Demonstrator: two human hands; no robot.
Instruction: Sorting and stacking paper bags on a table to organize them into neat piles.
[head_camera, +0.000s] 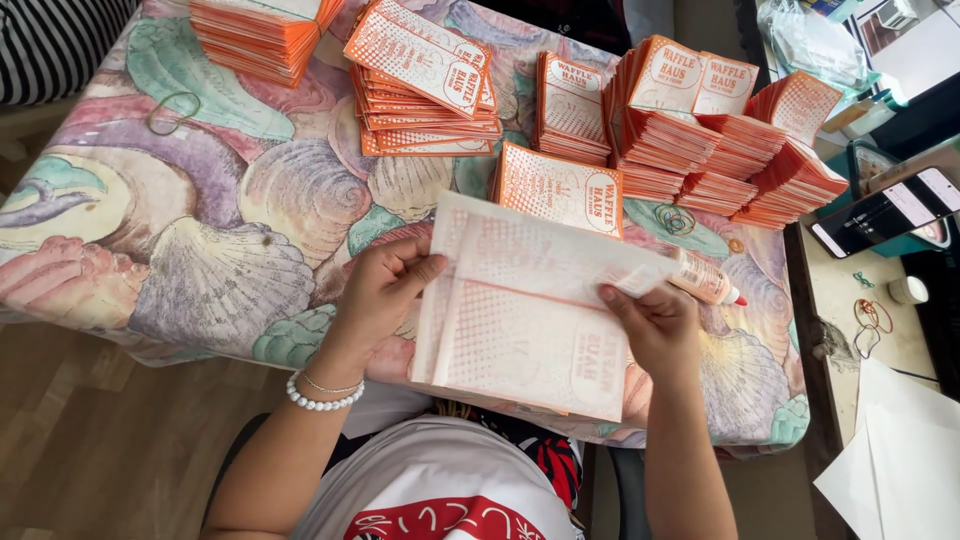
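Observation:
My left hand (385, 290) grips the left edge of an unfolded white paper sheet with faint orange print (520, 310), held over the near edge of the table. My right hand (655, 325) pinches the sheet's right side and also holds a small glue bottle with a red tip (708, 281) that points right. A pearl bracelet circles my left wrist. Just beyond the sheet lies a short stack of folded orange-and-white paper bags (560, 188).
Several stacks of the same orange bags (425, 85) (700, 130) (260, 35) cover the far half of the seashell-patterned tablecloth (200, 240). Rubber bands (172, 112) (676, 218) lie on it. A phone (885, 212) and white sheets (900, 460) sit on a side surface at right.

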